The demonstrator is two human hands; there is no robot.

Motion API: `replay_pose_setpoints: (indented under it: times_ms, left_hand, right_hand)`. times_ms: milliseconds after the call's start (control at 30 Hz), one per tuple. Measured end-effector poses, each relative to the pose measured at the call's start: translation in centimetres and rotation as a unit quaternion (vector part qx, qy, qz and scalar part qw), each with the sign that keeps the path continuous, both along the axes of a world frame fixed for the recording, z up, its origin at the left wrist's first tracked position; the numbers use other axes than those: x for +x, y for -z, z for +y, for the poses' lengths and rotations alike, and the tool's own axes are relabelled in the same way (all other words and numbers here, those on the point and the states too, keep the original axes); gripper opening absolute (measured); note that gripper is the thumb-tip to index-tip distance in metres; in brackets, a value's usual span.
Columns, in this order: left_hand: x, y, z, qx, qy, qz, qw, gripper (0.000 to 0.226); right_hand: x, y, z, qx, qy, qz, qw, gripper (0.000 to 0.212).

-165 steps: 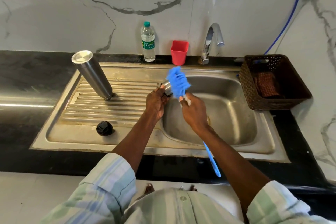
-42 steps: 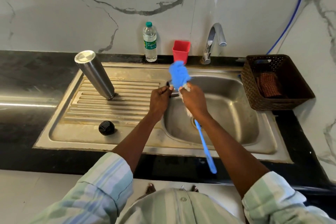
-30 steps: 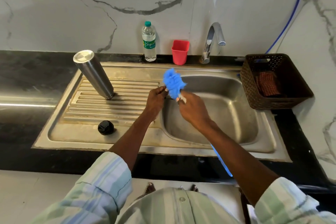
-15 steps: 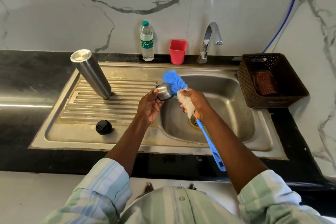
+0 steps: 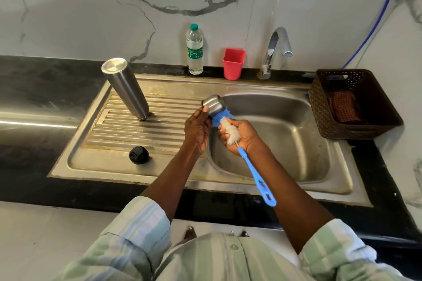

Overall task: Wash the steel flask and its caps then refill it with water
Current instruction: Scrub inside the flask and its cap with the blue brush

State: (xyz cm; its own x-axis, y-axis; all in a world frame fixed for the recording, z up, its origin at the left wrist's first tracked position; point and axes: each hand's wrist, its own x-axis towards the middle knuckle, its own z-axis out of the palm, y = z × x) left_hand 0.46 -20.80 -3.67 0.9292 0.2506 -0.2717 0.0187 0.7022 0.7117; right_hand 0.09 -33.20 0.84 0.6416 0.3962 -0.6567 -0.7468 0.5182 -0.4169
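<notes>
The steel flask (image 5: 126, 89) stands upside down on the ribbed draining board (image 5: 137, 125), left of the sink bowl. A black inner cap (image 5: 138, 155) lies on the board near its front edge. My left hand (image 5: 198, 128) grips the steel outer cap (image 5: 214, 104) over the bowl's left rim. The blue bristle tip of the bottle brush (image 5: 255, 174) is pushed into the cap's open end. My right hand (image 5: 239, 133) grips the brush around its white bristle part, with the blue handle pointing down towards me.
The sink bowl (image 5: 285, 143) lies under my hands, with the tap (image 5: 274, 51) at the back. A water bottle (image 5: 194, 50) and a red cup (image 5: 233, 64) stand by the wall. A brown basket (image 5: 356, 102) holding a cloth sits at the right.
The brush tip was beside and above the steel cap; now its blue bristles are inside the cap. My left hand has tilted the cap's open end towards the brush.
</notes>
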Motion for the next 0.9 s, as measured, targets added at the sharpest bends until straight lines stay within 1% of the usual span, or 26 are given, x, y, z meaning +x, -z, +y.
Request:
replay_pose_setpoints:
  times_ms: [67, 133, 233, 333, 433, 500, 567, 600, 633, 667, 700, 733, 767, 833, 900]
  left_hand:
    - [0.2, 0.2, 0.5, 0.035, -0.020, -0.003, 0.999, 0.011]
    - [0.6, 0.7, 1.6, 0.090, -0.038, -0.005, 0.995, 0.010]
    - [0.5, 1.0, 1.6, 0.182, -0.010, -0.025, 0.983, 0.012]
    - [-0.2, 1.6, 1.4, 0.248, -0.006, -0.051, 0.967, 0.021]
    - [0.1, 2.1, 3.4, 0.318, -0.044, -0.021, 0.947, 0.017]
    - [0.4, 2.1, 4.9, 0.378, -0.045, 0.001, 0.925, 0.012]
    - [0.4, 2.2, 6.3, 0.420, -0.051, 0.026, 0.906, 0.016]
    - [0.4, 2.2, 6.8, 0.417, -0.066, 0.042, 0.905, 0.017]
    - [0.5, 2.4, 7.5, 0.395, -0.081, 0.062, 0.913, 0.014]
    - [0.4, 2.5, 8.1, 0.343, -0.093, 0.091, 0.930, 0.007]
    - [0.3, 2.6, 8.5, 0.265, -0.100, 0.122, 0.951, 0.004]
    - [0.2, 2.6, 8.8, 0.182, -0.094, 0.151, 0.967, 0.006]
    - [0.0, 2.6, 9.1, 0.108, -0.085, 0.170, 0.976, 0.005]
    - [-0.4, 2.7, 9.7, 0.024, -0.064, 0.196, 0.978, 0.012]
    - [-0.8, 2.9, 10.0, 0.002, -0.053, 0.198, 0.979, 0.017]
  right_hand:
    - [0.0, -0.3, 0.3, 0.003, -0.008, -0.006, 1.000, 0.025]
    - [-0.7, -0.6, 0.7, 0.016, -0.008, -0.009, 1.000, 0.020]
    - [-0.3, -0.1, 1.1, 0.030, -0.008, -0.001, 1.000, 0.023]
    - [0.9, -0.1, 1.3, 0.040, -0.004, 0.016, 0.999, 0.026]
    - [0.1, -0.5, 1.5, 0.050, -0.012, 0.013, 0.999, 0.026]
    - [-0.6, 0.1, 1.4, 0.044, -0.020, 0.009, 0.999, 0.026]
    - [-1.1, 0.8, 1.4, 0.039, -0.023, 0.007, 0.999, 0.024]
    - [-1.2, 1.1, 1.4, 0.035, -0.016, 0.004, 0.999, 0.021]
    - [-1.2, 1.5, 1.5, 0.030, -0.008, -0.002, 1.000, 0.018]
    - [-1.2, 1.7, 1.7, 0.022, -0.002, -0.010, 1.000, 0.016]
    - [-1.3, 1.9, 1.9, 0.014, 0.002, -0.017, 1.000, 0.015]
    - [-1.3, 2.2, 2.0, 0.006, 0.005, -0.021, 1.000, 0.015]
    - [-1.3, 2.4, 2.2, -0.004, 0.007, -0.025, 1.000, 0.015]
    - [-1.4, 2.7, 2.3, -0.028, 0.006, -0.034, 0.999, 0.015]
    - [-1.6, 2.9, 2.6, -0.046, -0.001, -0.042, 0.998, 0.014]
